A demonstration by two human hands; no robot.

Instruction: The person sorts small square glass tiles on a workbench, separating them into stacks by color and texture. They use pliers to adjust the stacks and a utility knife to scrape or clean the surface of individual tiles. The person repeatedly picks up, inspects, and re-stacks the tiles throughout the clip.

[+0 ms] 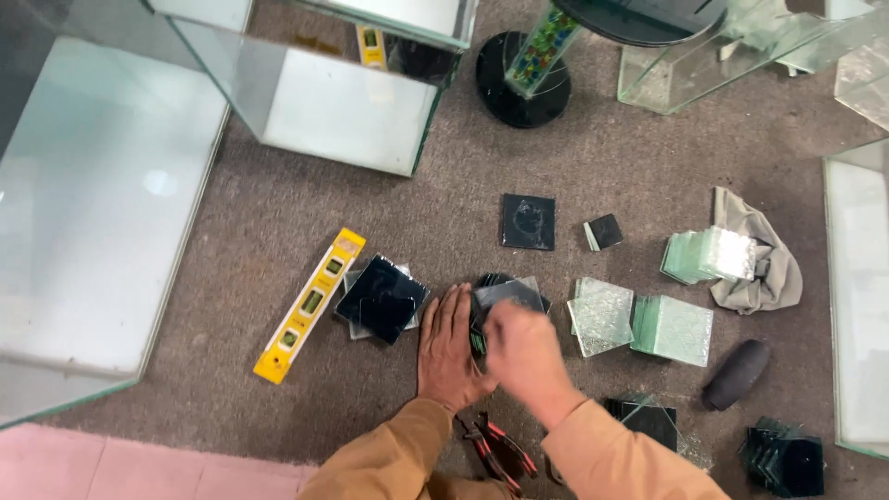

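Note:
My left hand (446, 347) lies flat, fingers together, against the left side of a small stack of dark glass squares (509, 293) on the brown carpet. Blurred by motion, my right hand (521, 350) closes over the stack's near edge. Just left of my left hand lies another pile of dark glass squares (381, 298). Both sleeves are tan.
A yellow spirit level (310, 306) lies at the left. Textured clear glass squares (602, 317), a thicker stack (673, 329), a tilted stack (708, 256), a grey cloth (755, 268) and a dark cylinder (736, 374) lie to the right. Red-handled pliers (498, 449) sit near me. Glass tanks (93, 213) surround the carpet.

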